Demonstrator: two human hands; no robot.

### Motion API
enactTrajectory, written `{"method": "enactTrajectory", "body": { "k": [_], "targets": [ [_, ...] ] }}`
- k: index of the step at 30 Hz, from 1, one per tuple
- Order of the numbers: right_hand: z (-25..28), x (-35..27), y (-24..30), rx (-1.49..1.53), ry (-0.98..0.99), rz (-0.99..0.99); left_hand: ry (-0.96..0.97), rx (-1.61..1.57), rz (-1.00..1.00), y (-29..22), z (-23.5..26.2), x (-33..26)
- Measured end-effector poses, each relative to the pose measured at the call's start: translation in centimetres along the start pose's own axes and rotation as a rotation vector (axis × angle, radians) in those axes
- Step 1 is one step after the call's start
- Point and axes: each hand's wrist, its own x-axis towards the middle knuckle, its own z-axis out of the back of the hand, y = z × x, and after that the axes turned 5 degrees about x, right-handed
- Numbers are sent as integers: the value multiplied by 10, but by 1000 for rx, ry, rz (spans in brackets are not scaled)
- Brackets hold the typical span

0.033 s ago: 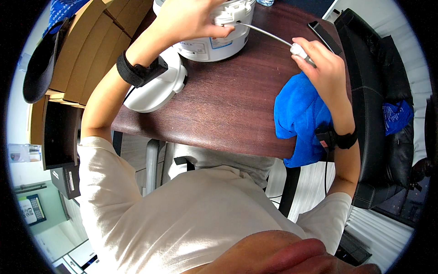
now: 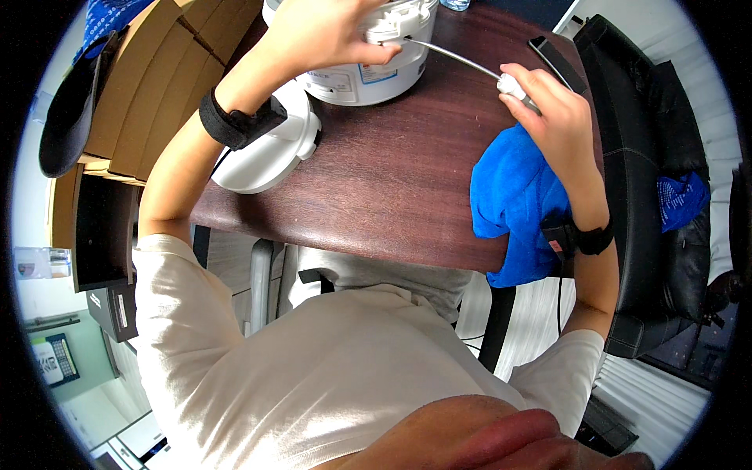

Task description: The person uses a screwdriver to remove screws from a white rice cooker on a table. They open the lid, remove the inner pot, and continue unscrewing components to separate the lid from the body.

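Observation:
A round white appliance [image 2: 364,88], shaped like a small rice cooker, stands at the far side of the table, its top cut off by the frame edge. My left hand [image 2: 325,35] grips its upper rim, the thumb stretched along a white hinge-like part; the other fingers are partly out of view. In my right hand [image 2: 548,98] is the pale handle of a long-shafted screwdriver [image 2: 462,58]. Its thin metal shaft runs leftward, and the tip meets the appliance beside my left thumb. A detached white lid [image 2: 262,168] lies beneath my left wrist.
A blue cloth [image 2: 509,188] hangs over the right front edge of the dark wooden table [image 2: 376,180]. Beyond my right hand lies a phone [image 2: 557,64]. Cardboard boxes [image 2: 149,86] and a dark cap [image 2: 69,117] are on the left; a black sofa [image 2: 638,196] is on the right.

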Motion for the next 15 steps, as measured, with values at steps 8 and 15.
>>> {"method": "enactTrajectory", "body": {
  "k": [8,15],
  "targets": [
    [-18,-7,7,196,33,-165,-30,-8,10,-3,-1,1],
    [-48,-29,49,1108,85,-907,-58,4,5,-6,-1,-1]
  ]
}}
